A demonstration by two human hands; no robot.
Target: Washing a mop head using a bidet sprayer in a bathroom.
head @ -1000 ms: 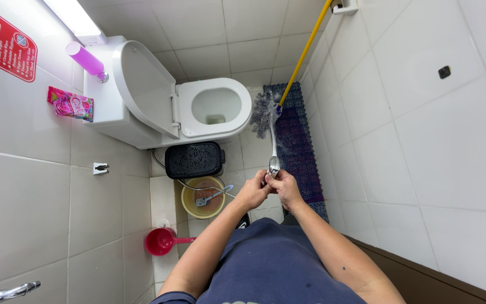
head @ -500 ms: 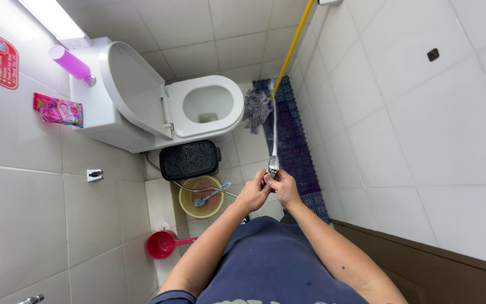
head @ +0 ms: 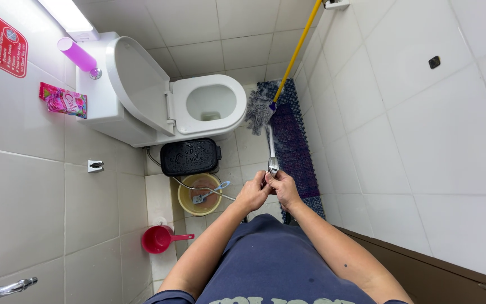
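Observation:
My left hand (head: 253, 192) and my right hand (head: 282, 187) meet around a metal spray nozzle (head: 273, 166) with a hose (head: 195, 187) trailing to the left. A jet of water (head: 269, 143) shoots from the nozzle toward the grey mop head (head: 259, 108). The mop's yellow handle (head: 300, 44) leans into the far right corner. The white toilet (head: 195, 104) stands just left of the mop with its lid up.
A black bin (head: 190, 156) sits below the toilet. A yellow bucket (head: 188, 203) with a scoop and a red dipper (head: 158, 238) rest on the floor at left. A dark blue mat (head: 293, 141) lies along the right wall. A purple bottle (head: 77, 55) stands on the tank.
The view has shifted slightly; both hands stay on the nozzle and the water keeps hitting the mop head.

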